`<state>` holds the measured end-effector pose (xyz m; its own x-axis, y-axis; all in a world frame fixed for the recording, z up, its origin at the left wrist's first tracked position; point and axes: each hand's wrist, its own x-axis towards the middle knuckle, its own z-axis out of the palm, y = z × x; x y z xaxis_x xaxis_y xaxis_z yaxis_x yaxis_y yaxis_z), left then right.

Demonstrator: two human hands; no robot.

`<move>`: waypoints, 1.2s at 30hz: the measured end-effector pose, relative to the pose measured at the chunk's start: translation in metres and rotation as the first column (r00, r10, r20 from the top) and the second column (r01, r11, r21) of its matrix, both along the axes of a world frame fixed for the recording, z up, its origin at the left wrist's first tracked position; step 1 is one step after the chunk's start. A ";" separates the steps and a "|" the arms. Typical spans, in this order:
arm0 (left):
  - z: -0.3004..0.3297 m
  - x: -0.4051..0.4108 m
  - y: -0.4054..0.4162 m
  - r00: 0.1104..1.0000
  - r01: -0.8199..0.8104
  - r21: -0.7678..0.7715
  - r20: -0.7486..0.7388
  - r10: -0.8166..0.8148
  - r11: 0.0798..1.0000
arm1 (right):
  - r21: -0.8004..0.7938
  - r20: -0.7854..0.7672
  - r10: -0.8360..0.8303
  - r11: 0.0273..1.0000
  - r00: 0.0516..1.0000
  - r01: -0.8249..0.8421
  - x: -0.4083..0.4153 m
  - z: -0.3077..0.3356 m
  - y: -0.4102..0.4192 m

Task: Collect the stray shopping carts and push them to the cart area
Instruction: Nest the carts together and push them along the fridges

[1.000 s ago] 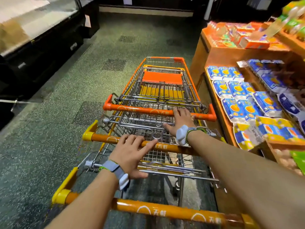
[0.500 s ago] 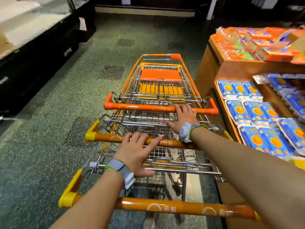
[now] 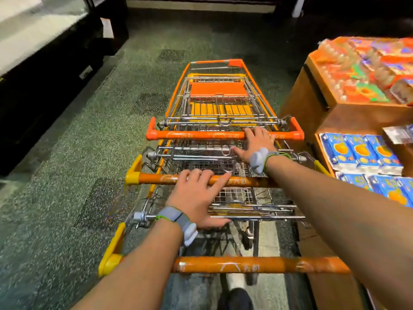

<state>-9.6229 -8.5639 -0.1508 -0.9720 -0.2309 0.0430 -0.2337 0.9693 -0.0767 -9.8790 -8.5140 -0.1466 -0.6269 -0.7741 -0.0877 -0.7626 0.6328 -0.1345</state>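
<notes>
Three wire shopping carts stand nested in a row ahead of me. The front cart (image 3: 219, 90) has an orange handle (image 3: 196, 135), and my right hand (image 3: 254, 146) grips it right of centre with fingers curled over the bar. My left hand (image 3: 196, 198) holds the middle cart's orange-and-yellow handle (image 3: 156, 179), its fingers hooked over the top and the thumb stretched along the bar. The rear cart's handle (image 3: 257, 265) runs under both my forearms, untouched.
A wooden display stand (image 3: 312, 104) with orange packs (image 3: 368, 70) and blue boxes (image 3: 357, 153) sits close on the carts' right. A dark freezer cabinet (image 3: 44, 52) lines the left. Speckled green floor (image 3: 89, 153) stretches ahead and left. My shoe (image 3: 237, 298) shows below.
The cart row has rolled forward along the aisle and the display stand has slid back on the right. Both hands stay on the same handles.
</notes>
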 end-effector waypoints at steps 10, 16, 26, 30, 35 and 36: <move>0.001 -0.146 -0.142 0.997 -0.064 0.002 -0.030 0.064 0.998 | 0.079 0.007 0.043 0.996 0.999 -0.043 -0.149 0.002 -0.164; 0.000 -0.230 -0.224 0.995 -0.103 0.025 -0.007 0.103 0.994 | 0.060 0.000 0.111 0.992 0.994 -0.111 -0.238 -0.001 -0.254; 0.005 -0.360 -0.374 0.993 -0.115 0.008 0.016 0.115 0.993 | 0.074 0.017 0.118 0.990 0.993 -0.119 -0.364 0.000 -0.405; 0.005 -0.421 -0.447 0.994 -0.103 0.021 -0.016 0.104 0.994 | 0.068 0.007 0.103 0.992 0.995 -0.103 -0.427 0.000 -0.485; 0.000 -0.495 -0.533 0.993 -0.118 0.040 0.008 0.118 0.992 | 0.079 -0.003 0.092 0.993 0.996 -0.091 -0.498 0.001 -0.573; 0.002 -0.499 -0.539 0.990 -0.140 0.054 0.009 0.139 0.989 | 0.080 -0.011 0.090 0.993 0.996 -0.089 -0.505 0.001 -0.582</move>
